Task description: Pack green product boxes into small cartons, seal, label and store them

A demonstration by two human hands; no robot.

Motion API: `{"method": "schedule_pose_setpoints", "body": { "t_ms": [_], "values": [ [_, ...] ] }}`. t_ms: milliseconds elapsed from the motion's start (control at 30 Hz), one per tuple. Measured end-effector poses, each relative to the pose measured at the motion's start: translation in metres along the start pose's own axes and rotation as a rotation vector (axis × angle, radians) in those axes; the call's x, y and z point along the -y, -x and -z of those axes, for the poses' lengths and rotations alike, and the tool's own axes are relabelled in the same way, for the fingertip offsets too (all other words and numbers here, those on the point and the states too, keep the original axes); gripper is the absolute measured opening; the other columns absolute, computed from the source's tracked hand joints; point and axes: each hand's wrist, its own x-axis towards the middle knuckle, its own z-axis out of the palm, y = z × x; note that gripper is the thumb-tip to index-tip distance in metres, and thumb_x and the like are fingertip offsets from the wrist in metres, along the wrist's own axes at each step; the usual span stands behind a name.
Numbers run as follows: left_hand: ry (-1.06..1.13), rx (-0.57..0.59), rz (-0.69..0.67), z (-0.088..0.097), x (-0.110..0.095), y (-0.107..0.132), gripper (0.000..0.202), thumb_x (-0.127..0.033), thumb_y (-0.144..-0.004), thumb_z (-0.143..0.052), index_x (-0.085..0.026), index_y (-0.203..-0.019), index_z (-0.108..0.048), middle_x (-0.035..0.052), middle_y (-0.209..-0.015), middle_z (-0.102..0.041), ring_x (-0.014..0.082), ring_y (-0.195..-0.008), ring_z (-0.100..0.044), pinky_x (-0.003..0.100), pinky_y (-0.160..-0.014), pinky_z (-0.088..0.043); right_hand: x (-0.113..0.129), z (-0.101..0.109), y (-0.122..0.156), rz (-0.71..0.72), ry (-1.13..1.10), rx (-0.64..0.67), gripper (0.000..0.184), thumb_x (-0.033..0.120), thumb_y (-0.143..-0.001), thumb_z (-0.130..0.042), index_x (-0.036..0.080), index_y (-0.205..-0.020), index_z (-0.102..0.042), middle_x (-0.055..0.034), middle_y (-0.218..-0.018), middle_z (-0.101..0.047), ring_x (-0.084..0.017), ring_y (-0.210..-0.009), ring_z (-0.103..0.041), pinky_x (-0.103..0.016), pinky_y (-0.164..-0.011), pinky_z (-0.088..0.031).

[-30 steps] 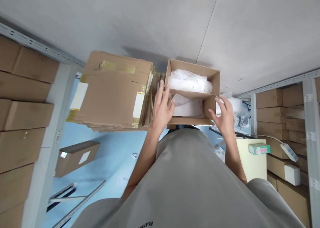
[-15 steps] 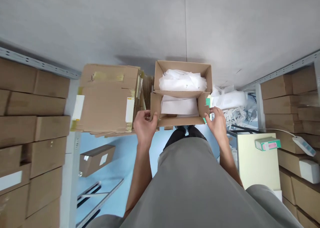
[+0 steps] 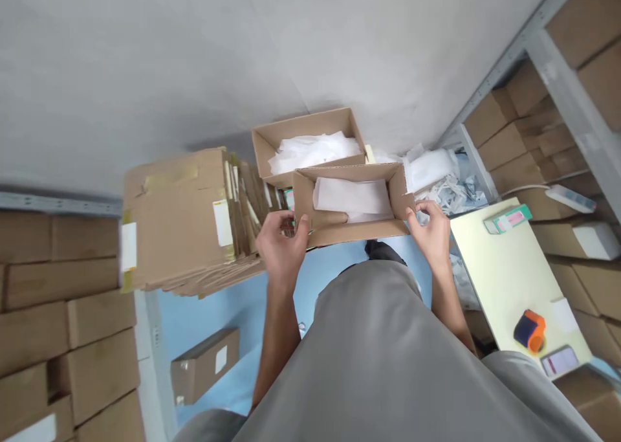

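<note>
I hold a small open cardboard box (image 3: 359, 230) between both hands, raised in front of my body. White sheets (image 3: 353, 198) lie inside it. My left hand (image 3: 280, 244) grips its left end, fingers curled round the corner. My right hand (image 3: 431, 232) grips its right end. Just behind it a second open cardboard box (image 3: 272, 143) stands on the floor, filled with white foam bags (image 3: 313, 151).
A leaning stack of flattened cartons (image 3: 179, 219) stands to the left. Shelves of brown boxes (image 3: 53, 312) line the left side, and more (image 3: 533, 125) the right. A pale table (image 3: 509, 280) at right carries a tape dispenser (image 3: 530, 330), a phone (image 3: 559, 362) and a small green box (image 3: 507, 219). White packing scraps (image 3: 444, 180) lie by the wall.
My hands moved from the box's flaps to its two ends and gripped it. The box has come up and away from the one behind it, and my view has swung to the right.
</note>
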Motion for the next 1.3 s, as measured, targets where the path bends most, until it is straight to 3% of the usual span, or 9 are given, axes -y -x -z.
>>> {"method": "schedule_pose_setpoints", "body": {
  "t_ms": [133,233,300,400,533,700,800,1100,1300],
  "values": [
    [0.197,0.170,-0.034,-0.038,-0.012,0.034,0.023,-0.042,-0.102,-0.069,-0.024,-0.116,-0.070,0.0055,-0.108,-0.082,0.0229,-0.101,-0.082,0.037,-0.095,-0.069,-0.021,0.046,0.069,-0.181,0.035,-0.123,0.025,0.051,-0.100,-0.066,0.027,-0.092,-0.067,-0.0080,-0.098,-0.081,-0.030,-0.098,-0.078,-0.043,-0.096,-0.062],
    [0.301,0.350,-0.082,-0.072,-0.024,0.062,0.044,-0.035,-0.104,-0.066,-0.024,-0.146,-0.067,0.0120,-0.134,-0.081,0.0243,-0.120,-0.082,0.039,-0.105,-0.068,-0.034,0.079,0.127,-0.326,0.081,-0.213,0.030,0.056,-0.098,-0.066,0.026,-0.092,-0.067,-0.0084,-0.097,-0.081,-0.032,-0.098,-0.080,-0.045,-0.095,-0.062],
    [0.333,0.486,-0.159,-0.094,-0.034,0.080,0.053,-0.030,-0.103,-0.064,-0.024,-0.155,-0.066,0.0147,-0.146,-0.079,0.0270,-0.131,-0.080,0.043,-0.116,-0.065,-0.041,0.100,0.162,-0.425,0.111,-0.266,0.032,0.058,-0.098,-0.066,0.026,-0.092,-0.066,-0.0083,-0.097,-0.081,-0.032,-0.097,-0.081,-0.046,-0.095,-0.063],
    [0.351,0.657,-0.297,-0.120,-0.052,0.106,0.043,-0.027,-0.102,-0.061,-0.023,-0.141,-0.080,0.0130,-0.142,-0.083,0.0307,-0.136,-0.078,0.049,-0.124,-0.060,-0.054,0.126,0.205,-0.541,0.167,-0.332,0.032,0.058,-0.098,-0.065,0.027,-0.091,-0.065,-0.0078,-0.096,-0.082,-0.032,-0.094,-0.081,-0.047,-0.093,-0.064],
    [0.352,0.751,-0.378,-0.140,-0.072,0.140,0.040,-0.026,-0.101,-0.059,-0.024,-0.131,-0.086,0.0109,-0.139,-0.085,0.0310,-0.134,-0.080,0.050,-0.122,-0.063,-0.077,0.147,0.241,-0.624,0.191,-0.376,0.031,0.057,-0.097,-0.064,0.027,-0.089,-0.063,-0.0087,-0.093,-0.082,-0.031,-0.092,-0.080,-0.047,-0.091,-0.064],
    [0.340,0.771,-0.446,-0.158,-0.101,0.175,0.040,-0.029,-0.104,-0.059,-0.025,-0.135,-0.084,0.0109,-0.144,-0.083,0.0302,-0.138,-0.078,0.051,-0.124,-0.061,-0.107,0.162,0.256,-0.710,0.155,-0.467,0.029,0.056,-0.095,-0.063,0.027,-0.090,-0.061,-0.0097,-0.093,-0.082,-0.031,-0.088,-0.080,-0.048,-0.089,-0.065],
    [0.356,0.802,-0.478,-0.180,-0.128,0.189,0.041,-0.029,-0.106,-0.058,-0.024,-0.138,-0.083,0.0119,-0.146,-0.082,0.0299,-0.138,-0.078,0.051,-0.123,-0.062,-0.129,0.174,0.257,-0.751,0.125,-0.524,0.028,0.055,-0.095,-0.063,0.028,-0.092,-0.060,-0.0097,-0.093,-0.082,-0.030,-0.086,-0.081,-0.047,-0.086,-0.066],
    [0.358,0.925,-0.552,-0.288,-0.233,0.231,0.042,-0.030,-0.107,-0.055,-0.021,-0.138,-0.082,0.0125,-0.149,-0.080,0.0288,-0.144,-0.074,0.050,-0.130,-0.056,-0.237,0.231,0.252,-0.830,0.078,-0.546,0.026,0.053,-0.094,-0.057,0.028,-0.099,-0.053,-0.0106,-0.098,-0.079,-0.032,-0.090,-0.082,-0.046,-0.084,-0.064],
    [0.308,1.008,-0.546,-0.355,-0.284,0.272,0.041,-0.027,-0.103,-0.057,-0.022,-0.134,-0.084,0.0116,-0.149,-0.080,0.0300,-0.146,-0.073,0.051,-0.127,-0.059,-0.307,0.268,0.246,-0.787,0.117,-0.506,0.020,0.043,-0.101,-0.050,0.026,-0.107,-0.058,-0.0115,-0.110,-0.076,-0.027,-0.089,-0.080,-0.041,-0.080,-0.062]
  ]
}}
